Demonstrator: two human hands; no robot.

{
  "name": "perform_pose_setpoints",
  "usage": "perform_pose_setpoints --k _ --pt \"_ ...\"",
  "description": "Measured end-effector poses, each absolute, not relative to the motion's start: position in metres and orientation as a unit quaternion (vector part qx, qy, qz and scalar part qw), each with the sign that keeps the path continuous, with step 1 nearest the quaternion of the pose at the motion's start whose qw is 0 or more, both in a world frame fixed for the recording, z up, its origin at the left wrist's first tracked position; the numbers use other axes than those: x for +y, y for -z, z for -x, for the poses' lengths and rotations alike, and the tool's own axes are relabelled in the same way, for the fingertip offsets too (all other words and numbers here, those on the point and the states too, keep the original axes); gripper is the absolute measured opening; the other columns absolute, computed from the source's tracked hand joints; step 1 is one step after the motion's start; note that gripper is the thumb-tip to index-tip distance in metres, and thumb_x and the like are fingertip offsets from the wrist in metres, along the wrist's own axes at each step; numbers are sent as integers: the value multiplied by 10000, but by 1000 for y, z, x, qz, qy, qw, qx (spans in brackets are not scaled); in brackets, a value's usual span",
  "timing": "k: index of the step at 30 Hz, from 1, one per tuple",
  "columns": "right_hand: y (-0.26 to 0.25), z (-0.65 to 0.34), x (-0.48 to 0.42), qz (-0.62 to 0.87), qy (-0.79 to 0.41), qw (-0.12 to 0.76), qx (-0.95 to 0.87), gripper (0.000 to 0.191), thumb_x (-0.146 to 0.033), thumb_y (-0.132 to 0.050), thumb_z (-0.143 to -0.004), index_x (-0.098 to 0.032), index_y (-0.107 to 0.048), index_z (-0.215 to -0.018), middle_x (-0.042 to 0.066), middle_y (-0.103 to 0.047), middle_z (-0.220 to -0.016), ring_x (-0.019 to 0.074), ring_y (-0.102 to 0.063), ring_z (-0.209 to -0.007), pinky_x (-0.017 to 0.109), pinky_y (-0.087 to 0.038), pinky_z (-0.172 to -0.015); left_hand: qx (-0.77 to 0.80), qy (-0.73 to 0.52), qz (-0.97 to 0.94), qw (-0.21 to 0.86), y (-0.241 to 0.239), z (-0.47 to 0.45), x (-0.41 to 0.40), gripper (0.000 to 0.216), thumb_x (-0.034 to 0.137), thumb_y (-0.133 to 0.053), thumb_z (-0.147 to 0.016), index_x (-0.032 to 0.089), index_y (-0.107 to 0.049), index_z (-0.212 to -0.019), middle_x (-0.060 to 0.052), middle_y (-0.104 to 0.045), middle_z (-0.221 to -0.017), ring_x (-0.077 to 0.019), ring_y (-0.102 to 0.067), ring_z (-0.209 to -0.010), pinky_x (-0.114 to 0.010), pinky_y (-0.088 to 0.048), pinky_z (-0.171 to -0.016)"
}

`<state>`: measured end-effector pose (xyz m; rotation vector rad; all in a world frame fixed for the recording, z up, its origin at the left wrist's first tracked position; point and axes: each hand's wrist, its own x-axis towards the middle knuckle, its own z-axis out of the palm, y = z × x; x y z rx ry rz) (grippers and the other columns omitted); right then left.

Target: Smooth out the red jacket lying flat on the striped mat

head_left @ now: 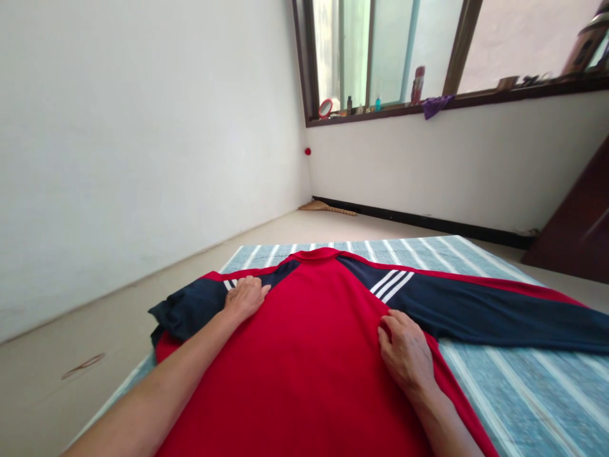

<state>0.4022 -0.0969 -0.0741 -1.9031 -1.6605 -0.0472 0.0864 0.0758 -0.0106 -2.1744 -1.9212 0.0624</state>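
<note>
A red jacket [304, 355] with dark navy sleeves and white stripes lies spread out, its collar at the far end. My left hand [246, 297] is on the jacket by the shoulder stripes on the left, fingers curled onto the cloth. Near the opposite armpit, my right hand [406, 349] has its fingers bent and closed on the red fabric. The right sleeve [476, 311] stretches straight out to the side. Bunched and folded, the left sleeve [183, 311] lies beside my left forearm. The fingertips of both hands are partly hidden.
Beneath the jacket is a blue-and-white striped cloth [523, 381] over a flat surface. A broom [328, 207] lies on the floor by the far wall. On the windowsill [380, 115] stand a red flask [417, 86], a small round mirror [326, 108] and a purple cloth [435, 106].
</note>
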Motion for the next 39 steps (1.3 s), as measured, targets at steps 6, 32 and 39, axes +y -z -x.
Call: perform_pose_setpoints --k 6,32,39 --pt "74 -402 -97 718 15 305 -626 201 -180 -461 -825 -188 -651 -889 88 -619 -1048 205 -543 -1015 319 -378 -930 -608 -18 781 142 16 -80 61 227 129 -385 -870 123 -596 -954 -143 -588 -1003 -260 -549 -996 -342 -421 -869" --pt "66 -399 -96 722 11 315 -616 184 -160 -466 -821 -193 -644 -857 79 -621 -1015 196 -537 -993 300 -361 -929 -601 -60 797 -1 28 -111 50 642 501 -285 -917 130 -309 -1441 -124 -234 -1518 -254 -182 -1402 -502 -177 -1098" --pt "66 -400 -96 725 -4 312 -614 188 -153 -452 -831 -185 -637 -838 80 -618 -1029 185 -551 -989 278 -372 -917 -607 -26 794 -1 24 -119 41 616 480 -300 -925 104 -368 -1408 -175 -247 -1505 -290 -182 -1398 -533 -158 -1087"
